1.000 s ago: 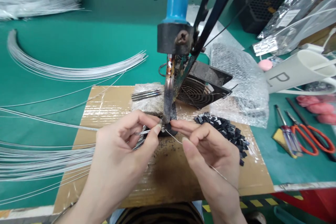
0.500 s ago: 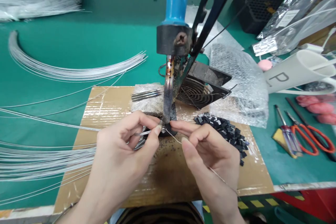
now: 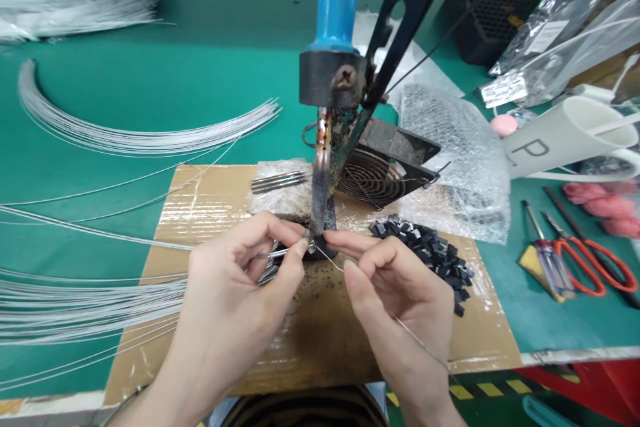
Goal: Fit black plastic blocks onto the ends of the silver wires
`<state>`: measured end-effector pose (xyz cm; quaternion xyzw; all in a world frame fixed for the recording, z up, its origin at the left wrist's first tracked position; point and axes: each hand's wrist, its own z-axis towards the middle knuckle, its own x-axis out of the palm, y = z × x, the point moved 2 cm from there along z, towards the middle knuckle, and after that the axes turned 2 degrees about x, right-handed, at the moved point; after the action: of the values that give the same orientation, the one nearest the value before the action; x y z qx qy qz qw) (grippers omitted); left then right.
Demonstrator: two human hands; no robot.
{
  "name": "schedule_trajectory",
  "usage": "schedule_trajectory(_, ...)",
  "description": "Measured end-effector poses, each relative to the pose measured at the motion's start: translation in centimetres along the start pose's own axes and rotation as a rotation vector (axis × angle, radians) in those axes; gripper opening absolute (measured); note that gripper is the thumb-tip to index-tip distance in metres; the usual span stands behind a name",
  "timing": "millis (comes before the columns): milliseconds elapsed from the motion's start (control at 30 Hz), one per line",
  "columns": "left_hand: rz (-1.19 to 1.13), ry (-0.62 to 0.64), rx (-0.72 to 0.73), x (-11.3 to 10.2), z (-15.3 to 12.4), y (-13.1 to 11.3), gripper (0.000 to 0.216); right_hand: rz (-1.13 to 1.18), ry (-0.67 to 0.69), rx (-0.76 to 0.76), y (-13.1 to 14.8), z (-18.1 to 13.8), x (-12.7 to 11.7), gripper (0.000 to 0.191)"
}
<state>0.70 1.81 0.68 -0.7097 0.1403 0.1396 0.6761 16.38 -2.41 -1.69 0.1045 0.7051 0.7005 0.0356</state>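
My left hand [image 3: 240, 293] pinches the end of a thin light-grey cable [image 3: 274, 254] between thumb and index finger, right at the tip of a soldering iron [image 3: 320, 203]. The iron hangs upright in a black clamp, its blue handle above. In my right hand [image 3: 405, 300] runs a thin solder wire [image 3: 420, 340], held between thumb and fingers. The wire's far end reaches the spot under the iron's tip, where my right fingertips also come close. Small parts at the joint are hidden by my left fingertips.
Beneath my hands lies a cardboard sheet [image 3: 320, 353]. Black connectors [image 3: 425, 250] are heaped right of the iron, near a black fan [image 3: 380, 170]. Grey cable bundles [image 3: 150, 140] spread leftward. A white mug [image 3: 555, 137], screwdriver [image 3: 545, 260] and orange-handled scissors [image 3: 585, 263] lie right.
Almost nothing differs. My right hand has shifted very slightly left, with the solder wire still at the iron's tip; my left hand keeps its hold.
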Motion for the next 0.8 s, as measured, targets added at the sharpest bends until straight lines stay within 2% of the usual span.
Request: schedule_trajectory(800, -0.005, 0.034, -0.037, -0.09, -0.24, -0.13, 0.006, -0.054, 0.006, 0.001, 0.19, -0.13, 0.00, 0.021)
